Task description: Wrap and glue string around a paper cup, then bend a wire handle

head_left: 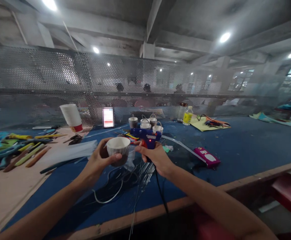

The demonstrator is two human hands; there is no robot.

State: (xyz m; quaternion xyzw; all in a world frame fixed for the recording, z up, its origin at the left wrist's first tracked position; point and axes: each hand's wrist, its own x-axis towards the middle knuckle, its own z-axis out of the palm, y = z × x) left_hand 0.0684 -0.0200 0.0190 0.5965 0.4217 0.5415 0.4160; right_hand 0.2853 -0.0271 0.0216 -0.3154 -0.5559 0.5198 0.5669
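Observation:
My left hand [99, 160] is closed around a small white paper cup [118, 147], held upright above the blue table top [238, 150]. My right hand [155, 157] grips a blue hot glue gun [145, 136] with a small red light, its nozzle pointing left at the cup's rim. A black cord [162, 195] runs from the gun down over the table edge. Several finished small cups with wire handles [147, 122] stand just behind the gun. Thin wires and a white loop [110, 196] lie under my hands.
A stack of white cups [71, 116] lies at the back left, near scissors and coloured strips [22, 150]. A pink box [207, 156] sits to the right, with bottles [187, 115] and yellow paper [205, 125] behind it. A mesh screen [35, 76] separates other people.

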